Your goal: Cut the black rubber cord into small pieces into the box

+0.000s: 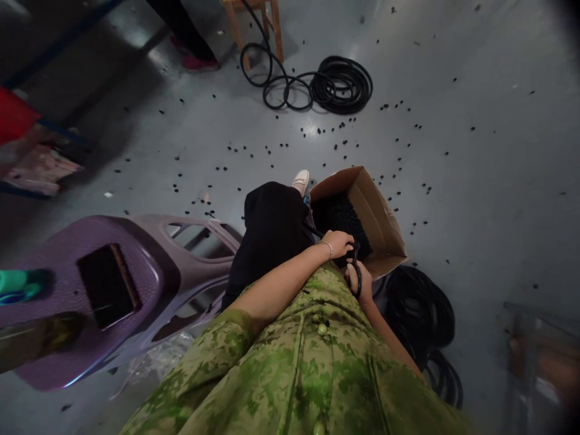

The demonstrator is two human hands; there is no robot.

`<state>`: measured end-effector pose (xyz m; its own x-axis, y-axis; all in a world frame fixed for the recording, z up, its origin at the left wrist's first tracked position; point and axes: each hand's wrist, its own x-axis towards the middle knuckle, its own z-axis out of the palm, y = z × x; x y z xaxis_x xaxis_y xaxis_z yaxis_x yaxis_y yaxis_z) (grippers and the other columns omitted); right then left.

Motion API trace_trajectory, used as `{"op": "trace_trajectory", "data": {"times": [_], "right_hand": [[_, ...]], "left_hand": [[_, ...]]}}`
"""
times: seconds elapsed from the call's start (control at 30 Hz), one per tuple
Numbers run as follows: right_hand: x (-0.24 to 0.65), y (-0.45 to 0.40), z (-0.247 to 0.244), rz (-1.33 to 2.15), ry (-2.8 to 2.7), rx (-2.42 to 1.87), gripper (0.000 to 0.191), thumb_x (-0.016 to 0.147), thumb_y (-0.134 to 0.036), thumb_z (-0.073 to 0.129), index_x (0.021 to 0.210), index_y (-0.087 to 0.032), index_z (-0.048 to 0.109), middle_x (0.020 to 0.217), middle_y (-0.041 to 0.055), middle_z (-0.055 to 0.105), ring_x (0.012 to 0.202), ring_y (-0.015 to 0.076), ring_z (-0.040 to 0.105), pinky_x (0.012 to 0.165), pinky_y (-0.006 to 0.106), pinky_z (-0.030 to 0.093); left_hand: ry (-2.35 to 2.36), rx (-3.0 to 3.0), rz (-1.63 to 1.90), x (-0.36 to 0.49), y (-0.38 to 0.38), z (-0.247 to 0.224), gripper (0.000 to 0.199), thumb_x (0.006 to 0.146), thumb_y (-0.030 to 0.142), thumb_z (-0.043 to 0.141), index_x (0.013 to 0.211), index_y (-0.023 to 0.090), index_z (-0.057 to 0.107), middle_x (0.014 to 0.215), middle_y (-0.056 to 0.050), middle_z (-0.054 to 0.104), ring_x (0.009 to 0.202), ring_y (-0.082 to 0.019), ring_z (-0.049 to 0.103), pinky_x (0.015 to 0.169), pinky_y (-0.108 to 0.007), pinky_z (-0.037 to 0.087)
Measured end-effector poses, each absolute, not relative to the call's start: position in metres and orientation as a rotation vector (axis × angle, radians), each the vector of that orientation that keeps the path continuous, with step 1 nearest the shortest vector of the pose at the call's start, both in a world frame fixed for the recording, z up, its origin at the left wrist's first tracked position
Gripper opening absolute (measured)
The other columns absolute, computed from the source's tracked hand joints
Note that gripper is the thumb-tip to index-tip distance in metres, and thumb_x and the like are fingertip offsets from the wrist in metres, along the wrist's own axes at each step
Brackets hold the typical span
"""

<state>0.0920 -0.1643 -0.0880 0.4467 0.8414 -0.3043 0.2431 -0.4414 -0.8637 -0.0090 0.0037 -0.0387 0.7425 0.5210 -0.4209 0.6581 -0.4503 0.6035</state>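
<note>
My left hand (339, 243), with a bracelet at the wrist, is closed around a black rubber cord (313, 228) at the near edge of the cardboard box (384, 220). Just below it, my right hand (361, 279) grips black-handled scissors (359, 283). The scissors point up toward the fingers of my left hand, and the blades are hard to make out there. Inside the open box lies a heap of small black pieces (347, 214). Both hands are over the box's near side, close to my body.
Coiled black cord (342, 84) lies on the floor ahead by a wooden stool (254, 9). More black coils (421, 308) are at the right. A purple plastic stool (149, 260) at the left bears a phone (109, 284). Small black bits dot the floor. Another person's leg (193, 36) shows.
</note>
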Motion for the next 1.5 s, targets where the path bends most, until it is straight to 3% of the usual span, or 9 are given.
{"op": "trace_trajectory", "data": {"times": [0.1, 0.2, 0.37, 0.5, 0.73, 0.93, 1.13, 1.33, 1.5], "right_hand": [[0.089, -0.166, -0.088, 0.977, -0.898, -1.928, 0.053, 0.086, -0.062, 0.055, 0.108, -0.015, 0.067, 0.065, 0.0004, 0.063, 0.058, 0.0161, 0.058, 0.06, 0.029, 0.049], [0.094, -0.168, -0.087, 1.083, -0.887, -1.869, 0.057, 0.087, -0.059, 0.056, 0.123, -0.016, 0.061, 0.068, 0.0006, 0.066, 0.059, 0.0171, 0.059, 0.061, 0.03, 0.05], [0.107, -0.174, -0.078, 1.293, -0.852, -1.66, 0.065, 0.086, -0.059, 0.059, 0.138, -0.021, 0.051, 0.09, 0.0055, 0.072, 0.077, 0.0212, 0.066, 0.072, 0.035, 0.053], [0.104, -0.174, -0.075, 1.26, -0.874, -1.667, 0.062, 0.086, -0.059, 0.061, 0.136, -0.022, 0.054, 0.093, 0.0064, 0.072, 0.083, 0.0228, 0.067, 0.08, 0.038, 0.053], [0.102, -0.172, -0.082, 1.222, -0.842, -1.748, 0.062, 0.086, -0.056, 0.06, 0.138, -0.023, 0.055, 0.078, 0.0, 0.066, 0.067, 0.018, 0.058, 0.072, 0.034, 0.05], [0.113, -0.179, -0.08, 1.508, -0.586, -1.564, 0.072, 0.074, -0.052, 0.075, 0.137, -0.025, 0.055, 0.103, 0.0053, 0.074, 0.09, 0.0226, 0.067, 0.086, 0.036, 0.051], [0.118, -0.173, -0.071, 1.669, -0.307, -1.449, 0.064, 0.072, -0.063, 0.068, 0.125, -0.027, 0.062, 0.102, 0.007, 0.076, 0.104, 0.0291, 0.069, 0.099, 0.045, 0.048], [0.118, -0.156, -0.06, 1.566, -0.719, -1.81, 0.057, 0.068, -0.044, 0.076, 0.121, -0.025, 0.067, 0.108, 0.004, 0.074, 0.108, 0.0292, 0.065, 0.097, 0.043, 0.047], [0.118, -0.151, -0.06, 1.442, -0.861, -2.087, 0.05, 0.063, -0.033, 0.064, 0.111, -0.024, 0.069, 0.089, 0.0007, 0.072, 0.09, 0.0255, 0.063, 0.081, 0.038, 0.051]], "left_hand": [[0.87, 2.164, -0.269, -0.008, 0.004, -0.038, 0.03, 0.095, 0.034, 0.054, 0.12, 0.031, 0.071, 0.124, -0.002, 0.071, 0.117, -0.022, 0.063, 0.097, -0.03, 0.046], [0.867, 2.17, -0.266, -0.009, 0.003, -0.036, 0.031, 0.095, 0.033, 0.052, 0.119, 0.031, 0.072, 0.123, -0.003, 0.072, 0.116, -0.023, 0.063, 0.097, -0.03, 0.047], [0.867, 2.169, -0.253, -0.01, 0.003, -0.035, 0.03, 0.095, 0.034, 0.052, 0.117, 0.032, 0.073, 0.122, -0.002, 0.073, 0.115, -0.023, 0.064, 0.096, -0.031, 0.048], [0.868, 2.183, -0.275, -0.01, 0.003, -0.036, 0.032, 0.096, 0.037, 0.051, 0.119, 0.034, 0.072, 0.123, 0.0, 0.072, 0.116, -0.021, 0.064, 0.094, -0.029, 0.049], [0.89, 2.166, -0.278, -0.011, 0.004, -0.037, 0.032, 0.095, 0.038, 0.051, 0.118, 0.035, 0.072, 0.122, 0.002, 0.073, 0.115, -0.02, 0.064, 0.094, -0.027, 0.05], [0.899, 2.16, -0.276, -0.01, 0.003, -0.038, 0.033, 0.094, 0.037, 0.051, 0.12, 0.035, 0.072, 0.121, 0.001, 0.073, 0.114, -0.021, 0.065, 0.094, -0.029, 0.05], [0.881, 2.147, -0.247, -0.01, 0.004, -0.04, 0.034, 0.094, 0.037, 0.053, 0.123, 0.035, 0.071, 0.124, 0.002, 0.072, 0.116, -0.021, 0.064, 0.095, -0.028, 0.05], [0.875, 2.157, -0.239, -0.011, 0.003, -0.039, 0.033, 0.094, 0.037, 0.053, 0.121, 0.035, 0.072, 0.122, 0.002, 0.073, 0.114, -0.02, 0.065, 0.094, -0.027, 0.05], [0.874, 2.151, -0.198, -0.011, 0.002, -0.04, 0.033, 0.092, 0.036, 0.055, 0.12, 0.034, 0.072, 0.123, 0.001, 0.073, 0.115, -0.021, 0.065, 0.096, -0.029, 0.05]]}}
